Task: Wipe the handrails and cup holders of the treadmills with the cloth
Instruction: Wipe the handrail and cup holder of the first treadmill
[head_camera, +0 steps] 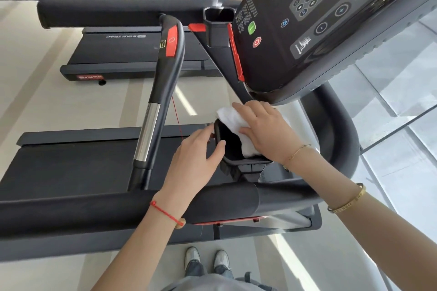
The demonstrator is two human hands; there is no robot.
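Clearly the cup holder [238, 149] is the thing being cleaned at this moment, and both hands are arranged around it for that reason. It hangs just below the console [331, 26], on the near treadmill, beside the padded handrail [132, 208] that crosses under the person's forearms. The white cloth [234, 120] lies draped over the far rim of the cup holder and runs down into its dark well. The right hand [264, 132] lies flat on top of the cloth with its fingers extended and spread, pressing the fabric against the inner wall; a flat palm spreads the pressure over more cloth, which probably suits scrubbing a curved pocket. The left hand [201, 149] sits on the opposite side of the cup holder, fingers loosely curved, with the thumb hooked on the near rim. Judged from that placement, it braces the holder so the plastic does not flex or swing while the other hand rubs. Whether the left fingers truly clasp the outer wall cannot be told, since they are partly hidden by the hand itself. Beyond the cup holder rises the curved inner grip bar [163, 71] with its red panel, and further off a second treadmill [132, 54] has its own cup holder, not touched now.
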